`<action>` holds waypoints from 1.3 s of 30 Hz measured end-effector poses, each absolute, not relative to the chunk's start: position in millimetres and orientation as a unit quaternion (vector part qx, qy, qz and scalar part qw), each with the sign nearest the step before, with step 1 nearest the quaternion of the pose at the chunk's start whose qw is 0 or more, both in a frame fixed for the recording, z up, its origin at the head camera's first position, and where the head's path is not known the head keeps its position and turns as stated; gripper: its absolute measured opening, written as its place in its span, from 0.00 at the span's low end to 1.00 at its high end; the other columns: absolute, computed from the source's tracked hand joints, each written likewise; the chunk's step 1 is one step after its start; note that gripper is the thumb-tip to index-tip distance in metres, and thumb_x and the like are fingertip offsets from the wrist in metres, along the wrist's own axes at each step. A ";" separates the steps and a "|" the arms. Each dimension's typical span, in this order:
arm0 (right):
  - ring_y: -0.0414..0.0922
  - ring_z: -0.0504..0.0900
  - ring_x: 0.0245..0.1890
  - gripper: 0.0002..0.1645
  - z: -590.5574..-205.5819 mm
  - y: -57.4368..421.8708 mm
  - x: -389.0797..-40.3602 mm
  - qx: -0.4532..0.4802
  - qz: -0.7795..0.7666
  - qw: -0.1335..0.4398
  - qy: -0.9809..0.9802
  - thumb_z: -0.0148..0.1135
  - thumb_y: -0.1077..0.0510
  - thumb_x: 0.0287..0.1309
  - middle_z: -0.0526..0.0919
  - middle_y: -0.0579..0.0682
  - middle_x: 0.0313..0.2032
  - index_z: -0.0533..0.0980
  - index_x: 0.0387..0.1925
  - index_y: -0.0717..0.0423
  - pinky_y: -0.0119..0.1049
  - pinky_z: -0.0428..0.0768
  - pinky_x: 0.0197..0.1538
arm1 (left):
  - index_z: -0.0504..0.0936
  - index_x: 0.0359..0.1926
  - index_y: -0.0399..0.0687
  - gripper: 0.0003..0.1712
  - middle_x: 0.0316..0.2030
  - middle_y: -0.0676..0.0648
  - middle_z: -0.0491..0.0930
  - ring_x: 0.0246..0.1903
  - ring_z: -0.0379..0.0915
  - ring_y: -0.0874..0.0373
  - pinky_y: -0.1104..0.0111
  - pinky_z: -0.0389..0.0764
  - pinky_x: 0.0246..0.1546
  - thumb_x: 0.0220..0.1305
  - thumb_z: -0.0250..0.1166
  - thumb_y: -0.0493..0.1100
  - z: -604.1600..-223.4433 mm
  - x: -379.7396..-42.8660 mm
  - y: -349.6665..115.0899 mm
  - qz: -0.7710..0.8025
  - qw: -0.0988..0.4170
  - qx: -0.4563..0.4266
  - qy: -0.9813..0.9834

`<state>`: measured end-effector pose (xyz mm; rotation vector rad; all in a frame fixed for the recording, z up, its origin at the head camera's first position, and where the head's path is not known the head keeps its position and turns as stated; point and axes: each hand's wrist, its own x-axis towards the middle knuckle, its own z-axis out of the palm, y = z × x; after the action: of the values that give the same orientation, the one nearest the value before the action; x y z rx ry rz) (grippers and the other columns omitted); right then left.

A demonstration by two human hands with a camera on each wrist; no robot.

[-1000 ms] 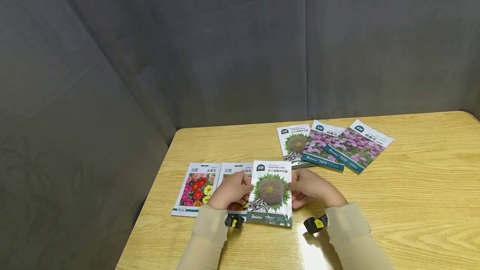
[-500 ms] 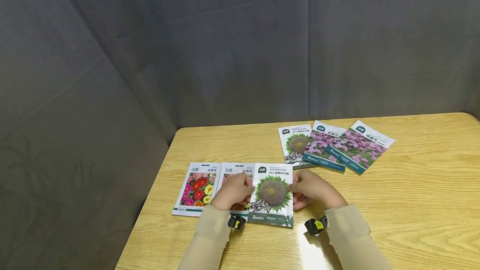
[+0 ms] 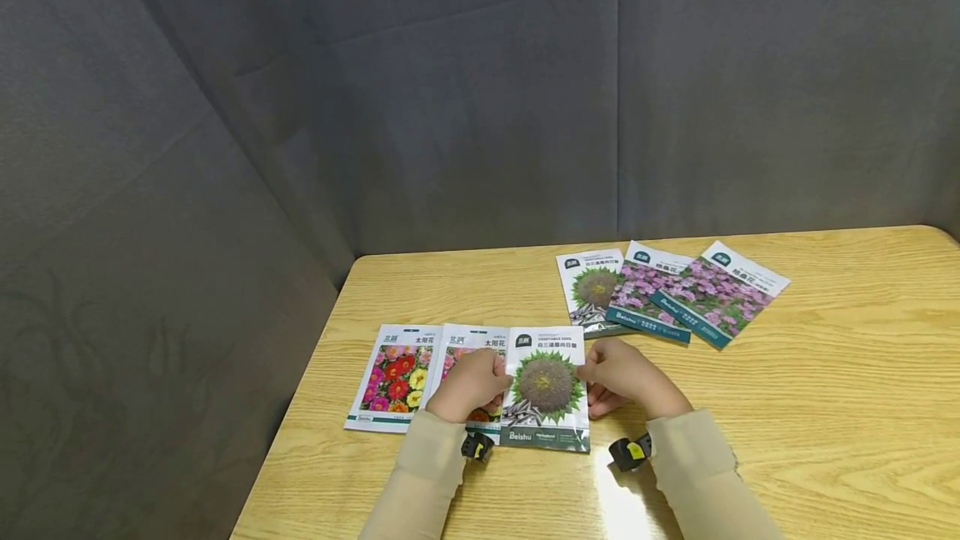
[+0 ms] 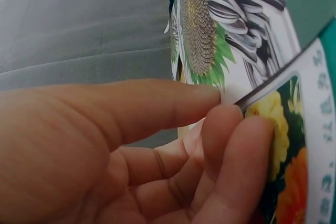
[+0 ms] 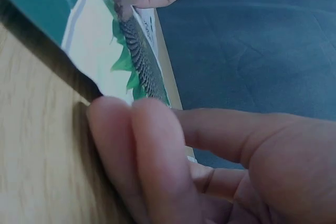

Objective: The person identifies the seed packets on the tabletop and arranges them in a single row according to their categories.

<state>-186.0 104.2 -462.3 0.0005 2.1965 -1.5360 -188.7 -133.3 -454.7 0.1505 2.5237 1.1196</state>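
Bare desk (image 3: 840,407) gives my right fingers (image 5: 157,150) free passage rightward. Leftward, the near sunflower packet (image 3: 545,390) blocks the space between them and my left fingers (image 4: 247,161); two flower packets (image 3: 396,377) lie below and left of these. Three overlapping packets (image 3: 651,290) obstruct ahead-right; ahead-left, open desk runs toward the grey curtain (image 3: 465,107).

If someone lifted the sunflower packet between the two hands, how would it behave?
The packet looks thin, so it would probably be light and bend somewhat. Its shiny face suggests it may slip a little. Being flat, it seems unlikely to roll.
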 end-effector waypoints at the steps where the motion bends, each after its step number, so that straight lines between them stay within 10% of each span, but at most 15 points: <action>1: 0.46 0.82 0.16 0.12 -462.6 104.3 -186.0 0.001 -0.556 0.229 0.799 0.60 0.62 0.70 0.79 0.58 0.21 0.71 0.31 0.65 0.40 0.86 0.25 | 0.70 0.21 0.44 0.19 0.18 0.45 0.76 0.17 0.70 0.57 0.68 0.73 0.21 0.71 0.61 0.33 -454.8 -188.6 -133.1 0.396 0.187 0.053 0.897; 39: 0.46 0.81 0.17 0.14 -453.0 111.1 -184.8 -0.026 -0.507 0.210 0.835 0.59 0.57 0.72 0.80 0.58 0.24 0.73 0.34 0.64 0.40 0.85 0.26 | 0.73 0.31 0.42 0.10 0.19 0.47 0.72 0.16 0.65 0.57 0.67 0.66 0.20 0.73 0.61 0.36 -450.0 -187.0 -132.4 0.346 0.145 0.082 0.923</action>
<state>-184.8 111.1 -453.0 -0.0716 2.3234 -1.4113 -187.0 -132.4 -450.0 0.2355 2.6602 0.9984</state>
